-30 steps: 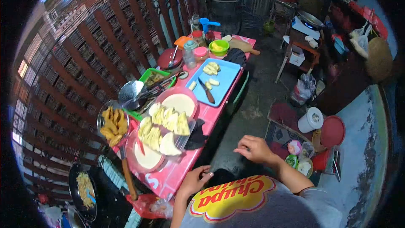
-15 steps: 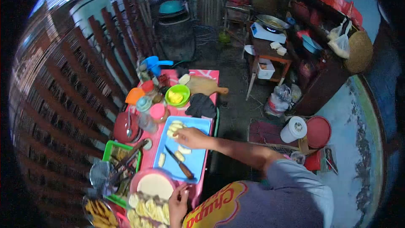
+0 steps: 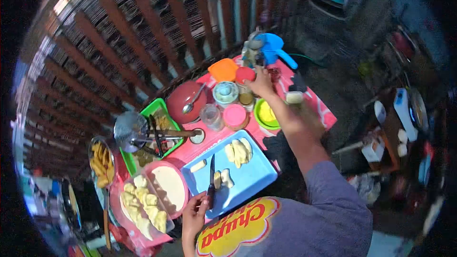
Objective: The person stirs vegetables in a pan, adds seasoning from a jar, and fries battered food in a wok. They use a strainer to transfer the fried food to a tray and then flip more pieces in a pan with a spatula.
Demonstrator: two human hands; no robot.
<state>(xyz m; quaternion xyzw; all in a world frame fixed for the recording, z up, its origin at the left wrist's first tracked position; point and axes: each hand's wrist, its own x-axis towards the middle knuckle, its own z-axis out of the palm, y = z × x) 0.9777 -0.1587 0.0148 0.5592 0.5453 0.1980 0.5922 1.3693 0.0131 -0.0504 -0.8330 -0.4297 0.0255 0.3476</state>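
Observation:
My right hand [image 3: 261, 84] reaches across the table to the back, its fingers spread beside the red lid [image 3: 245, 74] of a jar; nothing shows in its grasp. My left hand [image 3: 194, 210] is at the near corner of the blue tray [image 3: 257, 181], fingers loosely curled, fingertips right by the dark handle of a knife [image 3: 212, 176]. The knife lies in the tray among peeled banana pieces [image 3: 226, 178], with a larger cluster of banana [image 3: 239, 152] toward the back. Left of that hand, a clear container [image 3: 164, 219] of cut banana rests over a pink basin [image 3: 183, 173] of pale batter.
Behind the tray stand a pink-lidded jar [image 3: 235, 115], a glass jar [image 3: 211, 116] and a green bowl [image 3: 264, 114]. At left are a green basket [image 3: 173, 114] of utensils and a bowl of fried pieces [image 3: 101, 162]. A blue dipper [image 3: 272, 47] and wooden fence [image 3: 143, 14] border the back.
My right hand has left the banana cluster in the tray and moved to the jars at the back. The view has turned toward the fence. The knife stays in the tray.

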